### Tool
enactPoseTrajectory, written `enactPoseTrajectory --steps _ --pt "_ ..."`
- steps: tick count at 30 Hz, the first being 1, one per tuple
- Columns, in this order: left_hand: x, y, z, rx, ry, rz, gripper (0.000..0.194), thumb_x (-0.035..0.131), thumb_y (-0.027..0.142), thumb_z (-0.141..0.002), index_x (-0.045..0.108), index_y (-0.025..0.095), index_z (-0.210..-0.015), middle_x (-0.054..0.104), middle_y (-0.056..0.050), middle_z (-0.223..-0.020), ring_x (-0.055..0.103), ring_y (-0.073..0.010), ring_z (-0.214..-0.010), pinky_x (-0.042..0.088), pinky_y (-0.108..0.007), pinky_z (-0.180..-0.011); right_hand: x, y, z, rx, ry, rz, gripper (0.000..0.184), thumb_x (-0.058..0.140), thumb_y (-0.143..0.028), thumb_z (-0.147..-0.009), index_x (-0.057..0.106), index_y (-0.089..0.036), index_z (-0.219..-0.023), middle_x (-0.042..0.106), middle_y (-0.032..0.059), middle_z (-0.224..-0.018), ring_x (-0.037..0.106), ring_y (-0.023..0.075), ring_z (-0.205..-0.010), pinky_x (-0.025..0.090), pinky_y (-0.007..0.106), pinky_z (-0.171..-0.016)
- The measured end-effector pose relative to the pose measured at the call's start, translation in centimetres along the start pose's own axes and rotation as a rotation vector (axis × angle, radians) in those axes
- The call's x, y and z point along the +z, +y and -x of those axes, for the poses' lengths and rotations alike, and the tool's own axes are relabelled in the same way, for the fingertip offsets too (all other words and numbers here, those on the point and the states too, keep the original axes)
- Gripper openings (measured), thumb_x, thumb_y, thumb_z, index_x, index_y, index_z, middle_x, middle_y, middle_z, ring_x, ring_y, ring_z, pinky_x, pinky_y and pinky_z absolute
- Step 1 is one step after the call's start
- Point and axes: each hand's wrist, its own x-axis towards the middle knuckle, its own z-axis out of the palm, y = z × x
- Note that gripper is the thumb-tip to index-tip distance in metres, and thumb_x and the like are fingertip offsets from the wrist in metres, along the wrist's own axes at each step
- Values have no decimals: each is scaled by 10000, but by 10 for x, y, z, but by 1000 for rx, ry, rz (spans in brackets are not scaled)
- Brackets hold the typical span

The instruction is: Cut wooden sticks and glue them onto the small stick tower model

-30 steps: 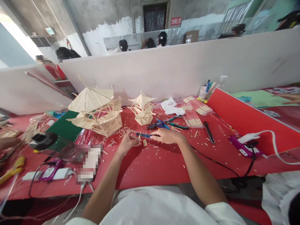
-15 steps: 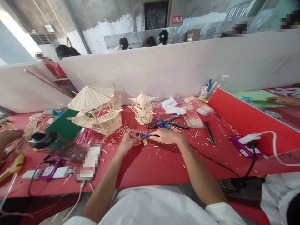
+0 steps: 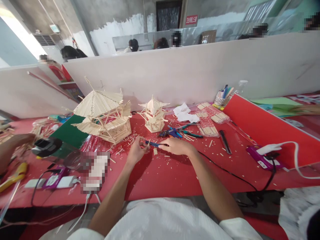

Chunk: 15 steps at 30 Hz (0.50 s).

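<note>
My right hand (image 3: 176,146) is wrapped round a slim blue hand tool (image 3: 154,145), whose exact kind I cannot make out. The tool points left, toward my left hand (image 3: 136,150). My left fingers are pinched at a short pale wooden stick (image 3: 149,142), which stands against the tool's tip. Just below on the red table lies a small row of short sticks (image 3: 155,151). Behind my hands rises a small pagoda model of sticks (image 3: 154,116). A larger stick pavilion (image 3: 103,116) stands to its left.
A blue glue gun (image 3: 172,132) and teal-handled pliers (image 3: 192,134) lie beyond my right hand. Further right are a black utility knife (image 3: 225,142) and a purple power strip (image 3: 263,158). A bottle (image 3: 65,155) lies at left, near another person's hand (image 3: 21,141).
My hands stay nearly in place, with the tool still at the stick. At the left, the other person's hand has reached further right, toward the bottle's cap. The view has shifted slightly.
</note>
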Motion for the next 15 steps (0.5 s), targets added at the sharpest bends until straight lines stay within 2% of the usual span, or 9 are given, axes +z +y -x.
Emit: enactPoseTrajectory --steps 3,9,15 --pt "-1 4 1 -16 -5 9 490 809 286 -635 472 228 -985 649 55 -645 662 -161 -539 550 -277 -578 1 0 0 -17 24 1 429 417 -461 -1019 762 -215 -956 747 64 -807 631 202 -696 337 267 -643" --pt "-4 6 0 -21 3 -19 490 805 292 -628 473 223 -981 637 59 -622 646 -156 -520 541 -271 -565 5 0 -2 -15 66 40 408 433 -476 -1008 773 -252 -1027 769 72 -899 680 240 -831 348 267 -675" --pt "-7 2 -2 29 28 -100 441 776 291 -675 496 229 -1011 671 35 -664 667 -168 -561 507 -257 -583 9 -3 -7 11 86 16 453 407 -480 -1023 777 -225 -969 749 70 -774 656 205 -698 323 265 -629"
